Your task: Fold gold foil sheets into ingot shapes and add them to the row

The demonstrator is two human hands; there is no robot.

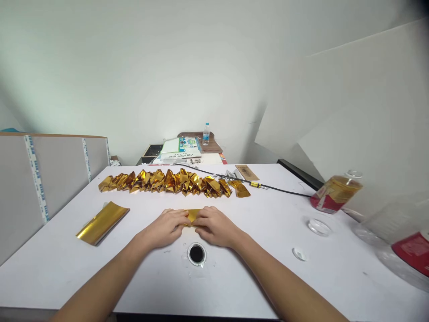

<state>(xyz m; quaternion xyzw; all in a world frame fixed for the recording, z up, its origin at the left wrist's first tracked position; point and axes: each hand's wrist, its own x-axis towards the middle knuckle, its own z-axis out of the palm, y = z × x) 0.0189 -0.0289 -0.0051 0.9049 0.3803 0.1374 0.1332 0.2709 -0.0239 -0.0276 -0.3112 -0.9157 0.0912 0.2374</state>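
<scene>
we have the strip between and partly under our two hands, at twelve o'clock from the round hole in the table. our left hand covers its nine o'clock side, our right hand its three o'clock side, and only the gold middle shows. the fingers are bent down onto it; we cannot tell whether the thumbs pinch it or everything simply presses flat. both ends are hidden, so its full length stays unclear, and its near edge is hard to make out. the far edge runs nine to three; with the ends covered, we cannot be sure of the long axis. at nine o'clock the gold stack points from eight to two. the jar at three o'clock is cut off.
</scene>
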